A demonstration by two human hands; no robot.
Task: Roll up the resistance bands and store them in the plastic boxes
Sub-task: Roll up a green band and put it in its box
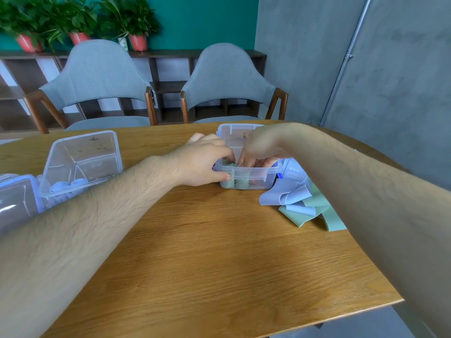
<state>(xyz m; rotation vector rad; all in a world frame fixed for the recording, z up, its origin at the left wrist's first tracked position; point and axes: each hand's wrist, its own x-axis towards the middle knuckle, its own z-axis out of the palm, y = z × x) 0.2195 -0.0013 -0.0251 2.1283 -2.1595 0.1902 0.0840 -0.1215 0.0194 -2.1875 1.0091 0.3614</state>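
Observation:
A clear plastic box (258, 173) stands on the wooden table past its middle, with green rolled bands (235, 184) upright inside against its front wall. My left hand (202, 162) grips the box's left rim, thumb on the outer wall, fingers over the edge beside a green roll (230, 162). My right hand (261, 148) reaches down into the box, its fingertips curled inside among the rolls; what they hold is hidden. Loose flat bands, lilac (288, 195) and green (324, 215), lie heaped right of the box.
A second clear box (80, 162) stands tilted at the left with lilac rolls (69, 184) at its bottom, and a blue-edged lid (17, 201) lies beside it. The open box's lid (234, 132) stands behind it. Two grey chairs (227, 81) stand at the far table edge.

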